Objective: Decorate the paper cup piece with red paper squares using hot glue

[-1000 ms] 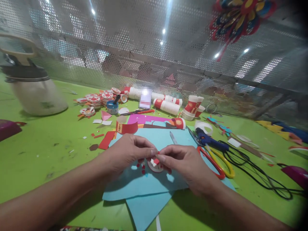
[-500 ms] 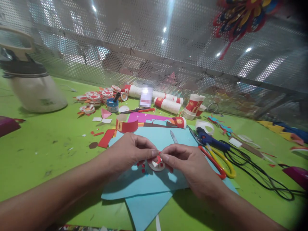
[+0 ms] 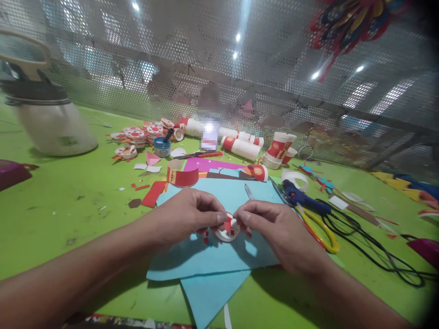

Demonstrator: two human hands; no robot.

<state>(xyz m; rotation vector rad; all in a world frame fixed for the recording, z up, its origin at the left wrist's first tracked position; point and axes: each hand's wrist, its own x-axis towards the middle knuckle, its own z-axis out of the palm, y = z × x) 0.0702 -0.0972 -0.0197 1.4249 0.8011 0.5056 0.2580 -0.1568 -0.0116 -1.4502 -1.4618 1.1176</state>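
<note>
A small white paper disc with a red rim and red pieces (image 3: 227, 234) is over light blue paper (image 3: 206, 263), between my hands. My left hand (image 3: 195, 212) pinches a red strip at the disc's upper left. At its upper right, my right hand (image 3: 262, 219) has thumb and forefinger pressed together on a small white piece. My other fingers are curled and partly hidden. Tiny red bits (image 3: 206, 236) lie just left of the disc.
Scissors with yellow handles (image 3: 318, 230) and a blue glue gun (image 3: 305, 198) with a black cord lie right. Behind are paper cups (image 3: 241, 148), a blue jar (image 3: 162, 147) and a red curved band (image 3: 183, 176). A large sprayer bottle (image 3: 51, 130) stands left.
My right hand has moved slightly up and right, away from my left hand, with the white piece. More of the disc and its red pieces shows between them. The whole view has shifted slightly.
</note>
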